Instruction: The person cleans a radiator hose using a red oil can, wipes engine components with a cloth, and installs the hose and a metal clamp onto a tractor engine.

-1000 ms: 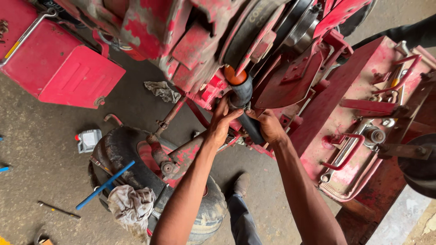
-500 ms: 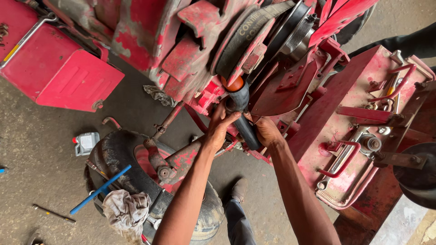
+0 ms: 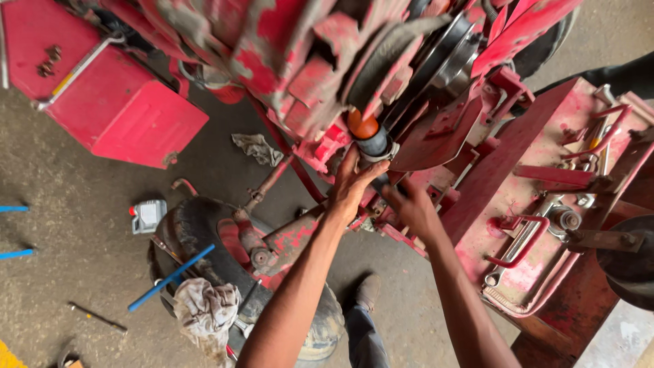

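My left hand (image 3: 351,182) is wrapped around a black rubber hose (image 3: 376,146) with an orange end (image 3: 362,126) and a metal clamp, under a worn red machine (image 3: 306,61). Just right of it, my right hand (image 3: 412,204) grips the lower end of the same hose, where a dark part sticks out between the fingers. Both arms reach up from the bottom of the head view. A black pulley wheel (image 3: 443,58) sits right above the hose.
A tyre (image 3: 197,235) with a blue rod (image 3: 170,277) and a dirty rag (image 3: 204,310) lies below left. A small grey can (image 3: 146,215) and another rag (image 3: 257,147) sit on the concrete floor. A red tray with wrenches (image 3: 538,238) is right.
The view has shifted, so the machine and hose sit slightly higher and more to the right. Both hands stay on the hose, and my right hand has slid a little lower.
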